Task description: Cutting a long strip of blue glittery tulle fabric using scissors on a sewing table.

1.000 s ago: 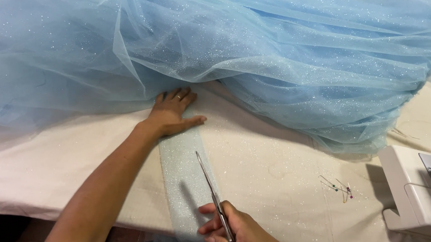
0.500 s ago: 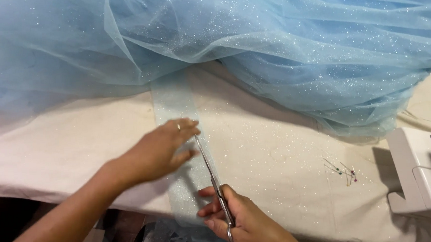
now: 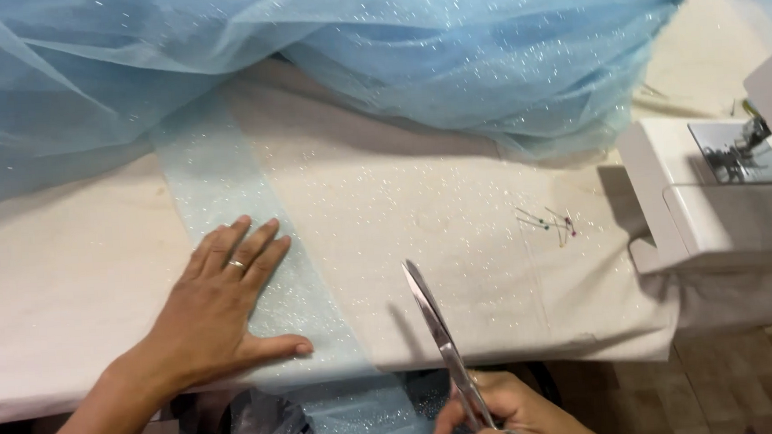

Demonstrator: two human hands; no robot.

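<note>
Pressing flat, the fingers (image 3: pixel 245 251) of the left hand (image 3: pixel 220 318) lie spread and extended on a strip of pale blue glitter tulle (image 3: pixel 227 208), palm down, thumb stretched along the near edge of the bench (image 3: pixel 64 287); nothing is gripped, the hand only pins the cloth. A ring sits on one finger. From there the wrist and forearm run back toward the lower left corner, low and nearly level with the surface. The right hand (image 3: pixel 502 418) is closed through the handles of a pair of scissors (image 3: pixel 441 337), whose blades look shut or nearly so and point up and away over the bench, just beside the strip's right edge but not visibly on it. The strip runs from the great heap of blue tulle (image 3: pixel 448 55) at the far side, across the cream bench cover, and hangs over the near edge. It looks very light, sheer and limp, likely to slide and bunch on the cover and to snag easily, so a broad flat palm near the cut line seems a better hold than a pinch. A few pins (image 3: pixel 549 223) lie well apart to the right, near a white sewing machine (image 3: pixel 711 200).
</note>
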